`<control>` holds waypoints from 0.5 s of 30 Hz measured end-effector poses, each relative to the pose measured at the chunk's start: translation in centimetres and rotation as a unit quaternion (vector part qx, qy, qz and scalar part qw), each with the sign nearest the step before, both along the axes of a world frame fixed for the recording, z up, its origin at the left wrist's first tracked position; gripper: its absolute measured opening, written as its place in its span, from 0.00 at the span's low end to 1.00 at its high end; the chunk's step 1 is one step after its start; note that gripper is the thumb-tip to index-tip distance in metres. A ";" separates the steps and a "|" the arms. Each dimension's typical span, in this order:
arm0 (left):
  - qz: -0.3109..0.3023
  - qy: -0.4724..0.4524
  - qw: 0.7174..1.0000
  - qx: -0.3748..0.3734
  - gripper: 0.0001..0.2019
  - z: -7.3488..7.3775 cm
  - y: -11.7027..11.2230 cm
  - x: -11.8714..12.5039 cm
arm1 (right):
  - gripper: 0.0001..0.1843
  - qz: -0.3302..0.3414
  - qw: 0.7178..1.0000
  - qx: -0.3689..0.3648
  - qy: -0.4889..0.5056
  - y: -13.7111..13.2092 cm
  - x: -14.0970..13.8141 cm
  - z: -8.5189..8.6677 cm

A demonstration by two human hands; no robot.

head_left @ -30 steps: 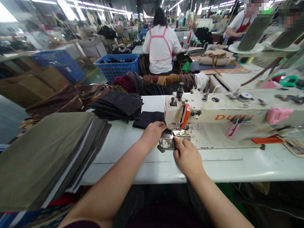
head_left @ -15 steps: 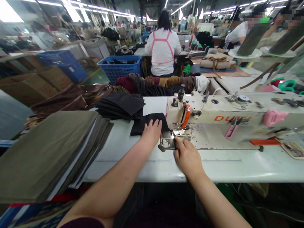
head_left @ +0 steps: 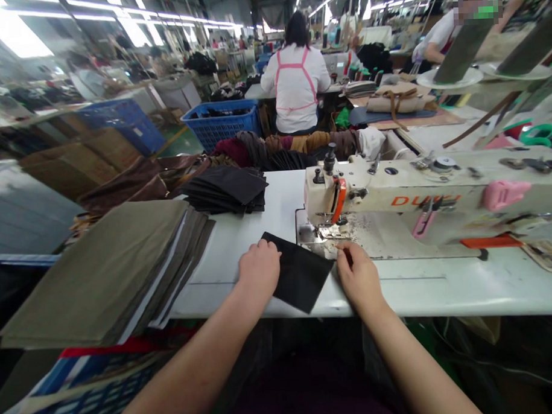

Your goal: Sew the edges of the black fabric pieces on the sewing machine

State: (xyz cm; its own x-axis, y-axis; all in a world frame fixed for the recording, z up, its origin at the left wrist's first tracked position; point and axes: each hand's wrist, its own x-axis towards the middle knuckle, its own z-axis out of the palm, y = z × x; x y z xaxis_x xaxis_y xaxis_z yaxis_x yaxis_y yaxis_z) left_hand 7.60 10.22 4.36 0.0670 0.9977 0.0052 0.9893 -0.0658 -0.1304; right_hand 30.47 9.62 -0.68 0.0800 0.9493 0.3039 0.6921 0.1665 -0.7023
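A black fabric piece (head_left: 299,274) lies on the white table (head_left: 241,244) in front of the sewing machine (head_left: 393,197), tilted like a diamond. My left hand (head_left: 259,269) grips its left corner with curled fingers. My right hand (head_left: 358,270) pinches its right corner beside the machine's needle plate (head_left: 329,232). A stack of black fabric pieces (head_left: 228,189) sits further back on the table.
A thick pile of olive fabric sheets (head_left: 110,267) covers the table's left end. Brown and maroon cloth (head_left: 265,148) is heaped behind. A blue crate (head_left: 221,121) and a person in a white shirt (head_left: 296,73) are beyond. Pink clips and tools (head_left: 504,193) rest on the machine arm.
Both hands have pulled back from the needle area toward me, bringing the black piece out from behind the machine head to the table's front edge.
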 end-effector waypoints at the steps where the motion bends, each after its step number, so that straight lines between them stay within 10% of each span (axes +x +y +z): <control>1: -0.016 -0.001 1.000 0.014 0.13 -0.3 -0.2 -0.6 | 0.14 -0.007 1.000 -0.003 0.015 -0.2 0.2 0.0; 15: -0.149 -0.109 0.981 0.056 0.27 -5.1 -2.3 -5.6 | 0.14 0.116 0.981 -0.149 -0.049 -2.2 -0.2 1.9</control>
State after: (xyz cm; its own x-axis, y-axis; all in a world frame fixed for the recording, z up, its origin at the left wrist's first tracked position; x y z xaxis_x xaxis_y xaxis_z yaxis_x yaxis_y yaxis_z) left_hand 2.01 7.94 -0.78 0.3407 0.9263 0.1611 0.9335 -0.3537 0.0596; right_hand 30.30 7.41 1.20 -0.1652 0.9862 0.0047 0.7271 0.1250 -0.6751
